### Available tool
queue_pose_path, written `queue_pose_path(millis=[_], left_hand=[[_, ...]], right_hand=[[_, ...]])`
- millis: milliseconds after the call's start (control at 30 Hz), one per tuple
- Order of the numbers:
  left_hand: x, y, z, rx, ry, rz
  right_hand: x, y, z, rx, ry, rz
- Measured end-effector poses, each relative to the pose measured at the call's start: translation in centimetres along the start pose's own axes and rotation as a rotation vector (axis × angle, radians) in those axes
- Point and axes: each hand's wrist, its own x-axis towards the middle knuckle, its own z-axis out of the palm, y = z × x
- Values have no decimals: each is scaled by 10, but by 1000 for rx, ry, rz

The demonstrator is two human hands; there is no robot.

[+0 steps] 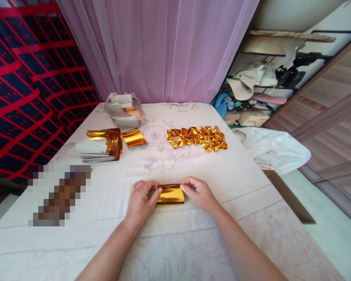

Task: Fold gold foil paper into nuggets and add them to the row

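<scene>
Here the left hand [140, 203] and the right hand [199, 193] both rest on a pale floral tablecloth [193, 242], each pinching one end of a gold foil sheet [170, 194] that lies flat between them, thumbs and fingertips closed on its short edges. Further back, a pile of folded gold pieces [197, 138] sits right of centre, well apart from the hands. To the left lie a stack of gold-and-white sheets [101, 146] and, just beside it, a single curled gold sheet [133, 137]. Behind those stands a clear plastic bag [123, 110] with more sheets inside. A white plastic bag [273, 150] hangs off the table's right edge. No readable writing or labels show on any of it
</scene>
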Motion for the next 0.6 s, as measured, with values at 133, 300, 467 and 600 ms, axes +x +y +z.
queue_pose_path(millis=[133,300,467,600], left_hand=[[0,-1,0,-50,22,-14],[0,1,-1,-87,27,-27],[1,2,-1,-87,22,-43],[1,3,-1,-92,12,-47]], right_hand=[[0,0,-2,19,-4,10],[0,-2,-2,17,-11,20],[0,0,-1,13,-5,13],[0,-2,-1,2,5,12]])
